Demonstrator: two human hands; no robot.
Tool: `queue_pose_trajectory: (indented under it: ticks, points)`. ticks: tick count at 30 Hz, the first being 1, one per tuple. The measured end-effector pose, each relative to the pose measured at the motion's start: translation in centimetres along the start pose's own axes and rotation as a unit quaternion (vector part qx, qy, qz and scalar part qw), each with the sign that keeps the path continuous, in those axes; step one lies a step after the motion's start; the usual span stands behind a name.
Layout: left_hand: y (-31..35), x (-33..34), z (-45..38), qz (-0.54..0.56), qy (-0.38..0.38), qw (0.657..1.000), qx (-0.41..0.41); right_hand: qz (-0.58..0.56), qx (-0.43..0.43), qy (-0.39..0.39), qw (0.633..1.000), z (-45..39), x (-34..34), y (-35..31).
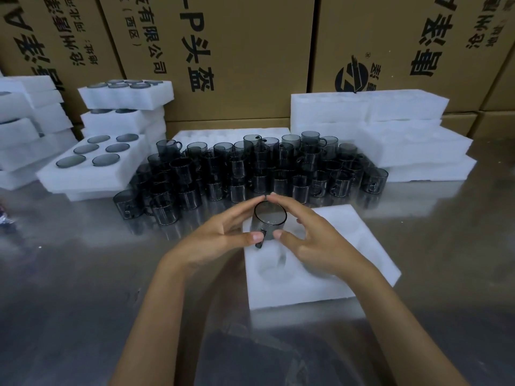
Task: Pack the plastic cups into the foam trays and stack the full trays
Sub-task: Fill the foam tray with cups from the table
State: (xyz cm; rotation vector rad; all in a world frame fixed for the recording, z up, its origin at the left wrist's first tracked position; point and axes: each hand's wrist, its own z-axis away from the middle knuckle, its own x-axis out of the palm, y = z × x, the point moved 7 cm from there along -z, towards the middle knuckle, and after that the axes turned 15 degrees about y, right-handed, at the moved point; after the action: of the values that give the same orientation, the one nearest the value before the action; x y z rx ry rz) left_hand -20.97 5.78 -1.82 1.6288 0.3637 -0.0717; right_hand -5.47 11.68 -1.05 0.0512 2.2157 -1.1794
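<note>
A smoky grey plastic cup (pixel 269 218) with a small handle stands over the far left pocket of a white foam tray (pixel 362 246) in front of me. My left hand (pixel 223 232) and my right hand (pixel 312 235) hold it between them, fingertips meeting behind its rim and thumbs near the handle in front. The tray's other pockets look empty. A crowd of several loose grey cups (pixel 250 168) stands on the steel table (pixel 83 274) behind the tray.
Full trays (pixel 92 162) with cups in them are stacked at the left, more foam (pixel 25 129) beyond. Empty foam trays (pixel 390 129) are piled at the back right. Cardboard boxes (pixel 237 51) wall off the back.
</note>
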Motion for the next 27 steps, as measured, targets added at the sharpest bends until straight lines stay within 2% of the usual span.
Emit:
queue_pose_trajectory:
  ticks: [5, 9, 12, 16, 21, 27]
  points:
    - [0.0, 0.0, 0.4, 0.022, 0.002, 1.000, -0.014, 0.018, 0.018, 0.025, 0.999, -0.1, 0.1, 0.6]
    - [-0.5, -0.1, 0.4, -0.015, 0.020, 0.999, -0.038, 0.056, 0.029, 0.034, 0.997, -0.1, 0.2, 1.2]
    - [-0.7, -0.1, 0.5, -0.014, 0.012, 0.999, -0.047, 0.072, 0.007, 0.047, 0.996, -0.1, 0.2, 0.6]
    - [-1.1, 0.4, 0.3, -0.030, -0.006, 0.998, -0.048, 0.124, -0.027, 0.061, 0.990, -0.2, 0.1, 0.1]
    - [-1.4, 0.3, 0.0, -0.049, 0.021, 0.996, -0.066, 0.237, -0.041, 0.037, 0.970, -0.3, 0.6, 0.4]
    - [-1.3, 0.6, -0.3, -0.039, 0.059, 0.996, -0.061, 0.212, -0.024, 0.052, 0.976, -0.2, 0.1, 0.5]
